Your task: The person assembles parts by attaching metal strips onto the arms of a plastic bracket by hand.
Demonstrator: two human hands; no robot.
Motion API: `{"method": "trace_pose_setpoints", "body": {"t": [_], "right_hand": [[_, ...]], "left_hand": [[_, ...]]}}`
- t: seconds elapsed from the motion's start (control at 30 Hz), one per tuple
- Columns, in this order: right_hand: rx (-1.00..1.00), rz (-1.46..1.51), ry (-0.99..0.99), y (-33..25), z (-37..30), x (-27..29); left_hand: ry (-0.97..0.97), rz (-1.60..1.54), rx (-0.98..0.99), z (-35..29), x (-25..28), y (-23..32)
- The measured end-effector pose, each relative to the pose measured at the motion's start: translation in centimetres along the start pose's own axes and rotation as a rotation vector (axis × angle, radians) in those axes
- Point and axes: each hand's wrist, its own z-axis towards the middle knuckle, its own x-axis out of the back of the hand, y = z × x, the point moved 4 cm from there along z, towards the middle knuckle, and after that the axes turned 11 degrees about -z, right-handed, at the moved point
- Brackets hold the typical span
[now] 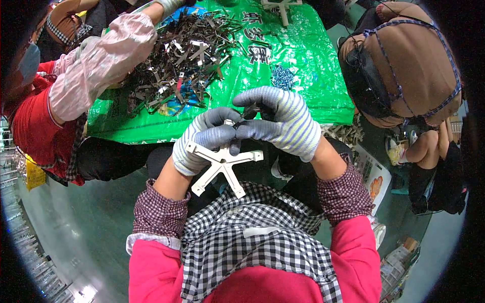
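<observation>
The left hand [196, 137] has its fingers closed on the upper arm of a white five-armed piece [220, 167], whose other arms spread below these fingers. The right hand [289, 122] is bent, its fingertips just beside the left ones; whether they grip something small, I cannot tell. Beyond the fingers, metal strips [187, 55] and small blue parts [282, 78] lie on a green sheet [316, 76].

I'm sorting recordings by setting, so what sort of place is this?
Probably a small assembly workshop: a large heap of dark metal strips and a small pile of bluish pieces lie on a green-covered table, near a white five-armed part.
</observation>
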Motion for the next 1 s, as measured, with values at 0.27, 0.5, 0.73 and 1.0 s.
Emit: {"method": "trace_pose_setpoints", "body": {"t": [0.27, 0.5, 0.73, 1.0], "right_hand": [[-0.097, 0.001, -0.043, -0.5, -0.1, 0.0], [-0.068, -0.011, -0.037, -0.4, -0.1, -0.3], [-0.051, 0.112, -0.099, -0.9, -0.2, 0.3], [0.114, -0.129, -0.130, -0.9, 0.1, 0.7]], "left_hand": [[-0.073, -0.135, -0.061, 0.0, 0.1, 0.4], [-0.036, -0.067, -0.063, 0.3, -0.2, 0.6], [-0.013, 0.152, -0.115, -0.1, -0.2, 0.8], [-0.053, 0.307, -0.140, -0.2, -0.1, 0.9]]}}
